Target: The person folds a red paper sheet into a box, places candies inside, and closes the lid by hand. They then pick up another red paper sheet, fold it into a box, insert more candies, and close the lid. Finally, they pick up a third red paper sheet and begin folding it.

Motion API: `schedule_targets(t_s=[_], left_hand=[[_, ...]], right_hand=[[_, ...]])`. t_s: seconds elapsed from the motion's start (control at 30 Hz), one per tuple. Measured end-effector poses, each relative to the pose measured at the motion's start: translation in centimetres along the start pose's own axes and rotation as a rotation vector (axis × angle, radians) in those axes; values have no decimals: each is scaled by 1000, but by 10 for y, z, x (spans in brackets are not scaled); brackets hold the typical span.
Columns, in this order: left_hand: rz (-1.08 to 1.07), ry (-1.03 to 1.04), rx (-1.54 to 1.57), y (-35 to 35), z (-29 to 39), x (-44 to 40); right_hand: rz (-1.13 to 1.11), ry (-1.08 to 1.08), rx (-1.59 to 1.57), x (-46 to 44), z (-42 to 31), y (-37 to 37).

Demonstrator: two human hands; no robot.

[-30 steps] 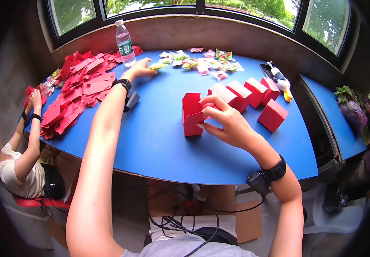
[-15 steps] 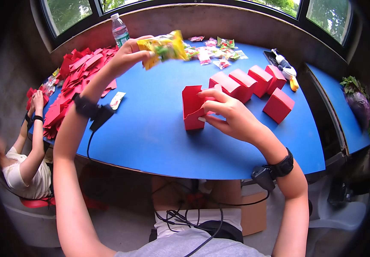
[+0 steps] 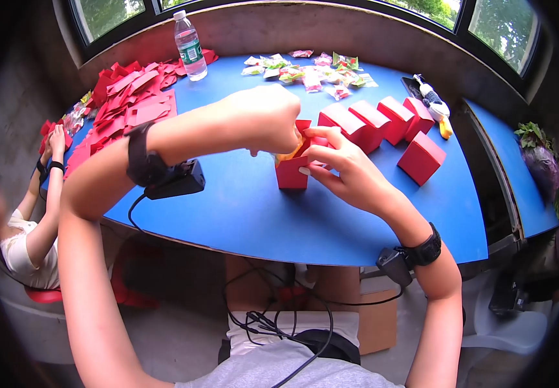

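Observation:
An open-topped red box (image 3: 292, 176) stands upright on the blue table (image 3: 227, 213). My right hand (image 3: 341, 161) pinches its right side and flap. Over the box's opening is my left hand (image 3: 269, 119), closed on a yellow packet (image 3: 289, 155) that is partly in the opening; most of the packet and the fingertips are hidden. Just right of my right hand stand several closed red boxes (image 3: 396, 119), with one more closed red box (image 3: 421, 158) nearer the front.
Small wrapped packets (image 3: 311, 79) lie at the back. A water bottle (image 3: 191, 48) stands beside a heap of flat red pieces (image 3: 130, 97). A white and yellow object (image 3: 436, 107) lies at the right. At far left another person's hands (image 3: 57, 139) hold something red.
My left hand picked up the yellow packet near the bottle, lifted it, then brought it right and down to the open box. My right hand stays at the box.

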State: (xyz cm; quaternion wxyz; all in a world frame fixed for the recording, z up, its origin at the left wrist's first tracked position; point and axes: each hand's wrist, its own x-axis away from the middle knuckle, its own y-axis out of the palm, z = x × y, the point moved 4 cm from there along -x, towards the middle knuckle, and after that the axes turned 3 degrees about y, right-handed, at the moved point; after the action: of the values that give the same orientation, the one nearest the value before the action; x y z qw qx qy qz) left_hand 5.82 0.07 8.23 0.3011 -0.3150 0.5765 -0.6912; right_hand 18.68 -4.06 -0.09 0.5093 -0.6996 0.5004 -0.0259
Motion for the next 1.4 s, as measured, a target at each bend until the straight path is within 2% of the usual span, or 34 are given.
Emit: schedule_targets(t_s=[0.1,0.13,0.2,0.33,0.4,0.47,0.63,0.7,0.9,1.0,1.13,1.2,1.3,1.37,1.4], left_hand=[[-389,-116,147,15,3,-15],[-390,-119,148,23,-2,-18],[-442,-200,401,33,-11,-19],[-445,-223,58,29,-24,-20],[-465,-238,76,40,-34,-22],[-485,-262,210,51,-41,-23],[-481,-259,230,58,-49,-29],[-552,-218,304,53,-48,-23],[-488,-161,688,45,-60,-16],[-490,-248,821,56,-65,-25],[-485,-242,728,67,-66,-31],[-460,-277,788,72,-64,-32],[-444,-317,650,69,-59,-37],[-432,-259,322,58,-48,-37],[-426,-268,328,57,-45,-37]], right_hand=[[-22,-19,24,1,-2,-1],[-24,-20,21,2,-1,0],[-4,-12,7,2,-1,0],[18,-35,39,2,-4,-3],[3,-26,43,2,-5,-2],[-2,-15,37,1,-2,0],[-1,-23,38,0,0,1],[17,-26,18,1,0,1],[12,-20,31,1,0,0],[6,-34,32,-1,0,2],[7,-12,11,-1,-2,1],[-5,-6,17,-1,-3,0],[-21,8,17,-2,-3,1],[-36,9,11,-2,-3,1],[-22,-7,18,-2,-4,0]])
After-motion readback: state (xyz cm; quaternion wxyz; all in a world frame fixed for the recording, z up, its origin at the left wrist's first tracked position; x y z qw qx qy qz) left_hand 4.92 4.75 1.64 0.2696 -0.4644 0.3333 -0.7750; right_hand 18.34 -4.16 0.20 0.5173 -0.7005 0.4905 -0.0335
